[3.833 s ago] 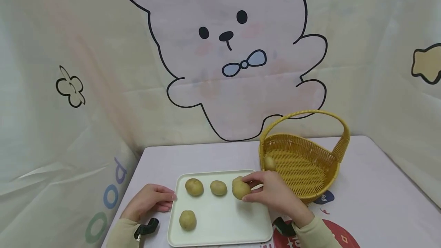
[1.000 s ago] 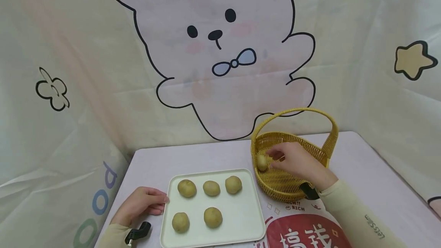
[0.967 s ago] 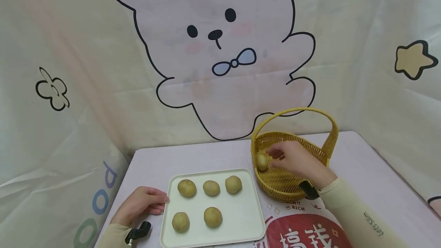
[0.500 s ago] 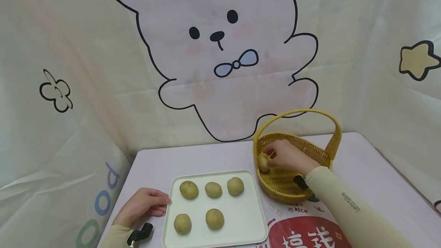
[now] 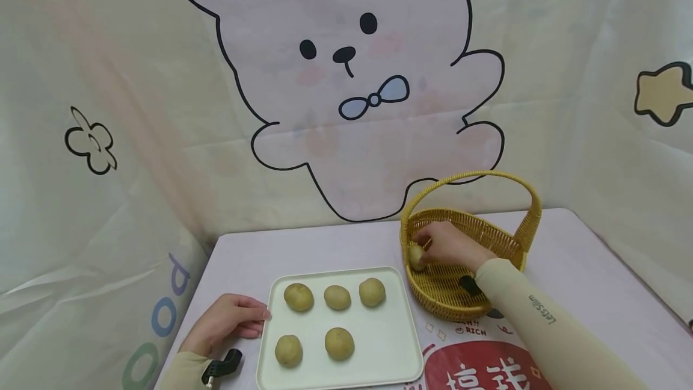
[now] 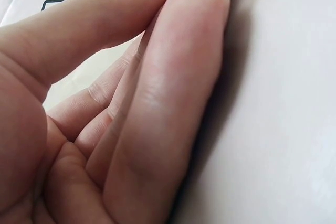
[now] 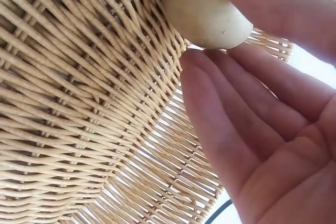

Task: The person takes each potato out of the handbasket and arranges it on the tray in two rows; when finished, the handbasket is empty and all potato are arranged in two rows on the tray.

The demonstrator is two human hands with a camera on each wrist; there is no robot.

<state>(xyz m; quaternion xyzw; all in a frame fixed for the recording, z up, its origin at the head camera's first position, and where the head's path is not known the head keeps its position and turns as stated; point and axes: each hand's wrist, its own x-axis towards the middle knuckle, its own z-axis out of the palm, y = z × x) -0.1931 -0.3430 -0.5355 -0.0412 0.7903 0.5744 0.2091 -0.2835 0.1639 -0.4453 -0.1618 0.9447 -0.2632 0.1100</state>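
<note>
My right hand (image 5: 452, 244) is inside the yellow wicker basket (image 5: 441, 312), gripping a potato (image 5: 415, 256) at its left wall. In the right wrist view the thumb presses one side of that potato (image 7: 207, 11) and the fingertips (image 7: 197, 59) meet its lower side. My left hand (image 5: 230, 318) lies at the left edge of a white tray (image 5: 379, 348), its thumb and forefinger pinching the rim. On the tray are several potatoes: a back row with one potato (image 5: 298, 297) at its left, and a front pair including a round potato (image 5: 339, 343).
The basket's tall handle (image 5: 476, 174) arches over my right hand. Beneath everything is a table with a pale cloth (image 5: 325, 248), printed with a red patch (image 5: 476, 366) at the front right. A curtain with a cartoon bear (image 5: 373, 155) hangs behind.
The right hand has set a potato on the tray's front row and gone over to the basket. In the last second its fingers have closed around the potato there. The left hand stays at the tray.
</note>
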